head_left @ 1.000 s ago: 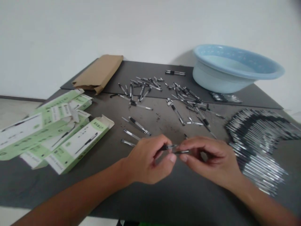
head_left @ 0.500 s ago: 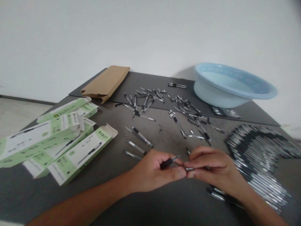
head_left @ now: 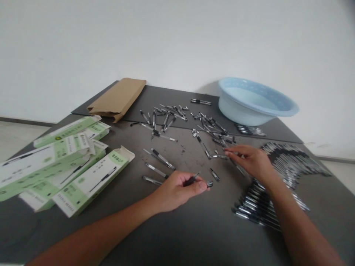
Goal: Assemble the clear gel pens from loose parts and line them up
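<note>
My left hand (head_left: pixel 184 188) is closed around a pen (head_left: pixel 192 180) with a black grip, its pointed tip sticking up past the fingers. A short clear-and-dark pen piece (head_left: pixel 209 183) shows at the thumb and fingertips of the same hand. Over the right-hand heap of loose pens, my right hand (head_left: pixel 251 159) has its fingertips drawn together; what is between them is too small to tell. Under those fingers lies a pen (head_left: pixel 237 166). A pen cap (head_left: pixel 214 174) rests on the table between the hands.
Green-and-white pen boxes (head_left: pixel 94 181) are piled at left, a brown paper bag (head_left: pixel 118 98) behind them. A light blue basin (head_left: pixel 249 107) stands at back right. Rows of pens (head_left: pixel 257 207) lie beneath my right forearm. More loose pens (head_left: pixel 166 118) are scattered mid-table.
My right hand has left the left hand and moved away to the loose pens. The left hand keeps its pen and small piece. The view has shifted slightly right.
</note>
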`<control>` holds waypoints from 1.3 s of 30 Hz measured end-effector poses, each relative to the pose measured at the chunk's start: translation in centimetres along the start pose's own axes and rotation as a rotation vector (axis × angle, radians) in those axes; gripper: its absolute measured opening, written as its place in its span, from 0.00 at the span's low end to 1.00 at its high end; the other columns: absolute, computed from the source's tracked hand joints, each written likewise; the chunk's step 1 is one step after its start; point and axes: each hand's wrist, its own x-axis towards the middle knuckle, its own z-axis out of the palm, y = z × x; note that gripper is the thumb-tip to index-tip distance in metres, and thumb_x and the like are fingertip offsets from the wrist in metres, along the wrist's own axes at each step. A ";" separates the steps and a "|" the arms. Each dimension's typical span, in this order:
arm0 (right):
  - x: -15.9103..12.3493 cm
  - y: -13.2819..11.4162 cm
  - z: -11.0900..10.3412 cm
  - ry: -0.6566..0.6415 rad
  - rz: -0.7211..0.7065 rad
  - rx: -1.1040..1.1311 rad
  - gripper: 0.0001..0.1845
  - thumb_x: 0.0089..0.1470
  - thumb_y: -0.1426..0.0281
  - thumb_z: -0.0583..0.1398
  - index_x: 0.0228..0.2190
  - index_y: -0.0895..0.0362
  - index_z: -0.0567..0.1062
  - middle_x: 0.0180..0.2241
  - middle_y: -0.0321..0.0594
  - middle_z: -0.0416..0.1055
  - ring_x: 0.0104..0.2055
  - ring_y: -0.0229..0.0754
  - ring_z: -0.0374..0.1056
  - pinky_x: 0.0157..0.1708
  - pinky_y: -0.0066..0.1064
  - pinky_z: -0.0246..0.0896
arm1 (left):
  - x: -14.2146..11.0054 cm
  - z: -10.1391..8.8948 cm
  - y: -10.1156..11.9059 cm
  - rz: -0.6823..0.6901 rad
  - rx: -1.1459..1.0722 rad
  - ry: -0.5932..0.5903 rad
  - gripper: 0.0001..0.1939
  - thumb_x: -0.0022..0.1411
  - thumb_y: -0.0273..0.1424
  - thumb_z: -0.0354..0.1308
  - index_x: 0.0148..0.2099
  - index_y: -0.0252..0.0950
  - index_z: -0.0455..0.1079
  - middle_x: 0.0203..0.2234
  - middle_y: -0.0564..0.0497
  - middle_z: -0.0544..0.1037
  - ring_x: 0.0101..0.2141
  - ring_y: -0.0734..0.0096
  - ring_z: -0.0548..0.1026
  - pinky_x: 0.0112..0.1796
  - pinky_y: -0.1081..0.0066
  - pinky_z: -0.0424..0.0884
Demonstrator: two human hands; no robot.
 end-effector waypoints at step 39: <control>-3.7 -10.9 -2.2 -0.062 -0.234 0.769 0.08 0.57 0.72 0.72 0.41 0.53 0.86 0.35 0.35 0.84 0.34 0.34 0.77 0.30 0.25 0.69 | -1.0 1.0 1.3 -0.141 -0.002 -0.043 0.20 0.69 0.47 0.63 0.43 0.33 0.79 0.17 0.63 0.58 0.17 0.80 0.53 0.18 0.77 0.46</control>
